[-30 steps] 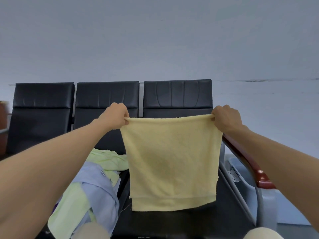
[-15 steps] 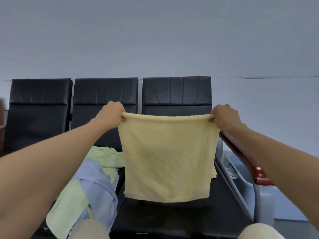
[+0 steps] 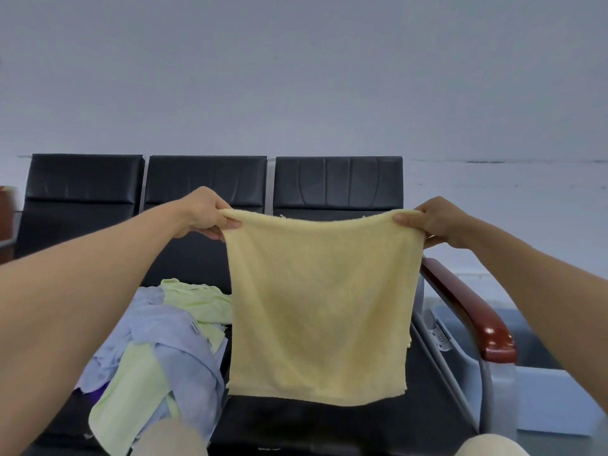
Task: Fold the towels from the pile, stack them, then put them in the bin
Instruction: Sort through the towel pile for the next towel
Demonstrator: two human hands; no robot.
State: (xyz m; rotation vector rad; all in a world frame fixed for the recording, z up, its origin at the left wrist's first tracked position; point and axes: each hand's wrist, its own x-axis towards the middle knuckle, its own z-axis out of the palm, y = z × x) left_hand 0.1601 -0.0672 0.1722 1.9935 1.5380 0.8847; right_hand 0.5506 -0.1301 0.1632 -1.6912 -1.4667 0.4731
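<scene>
Both arms stretch forward, bare to the elbow, held level and spread apart. The left hand (image 3: 205, 212) pinches the upper left corner of a yellow towel (image 3: 320, 307) between thumb and curled fingers, knuckles up. The right hand (image 3: 434, 222) pinches the upper right corner the same way, thumb on the near face. The towel hangs in the air between them, its top edge sagging a little in the middle, its lower edge clear of the seat; the cloth is soft, nubby terry, roughly square, doubled over with a second layer peeping out at the right edge. It hangs over the right seat of a black padded bench (image 3: 337, 185) with smooth creased backs. On the middle seat lies a rumpled pile (image 3: 171, 340) of pale green and lavender towels. A glossy reddish-brown armrest (image 3: 473, 311) curves down at the right, and a pale plastic bin (image 3: 556, 399) stands on the floor beyond it.
</scene>
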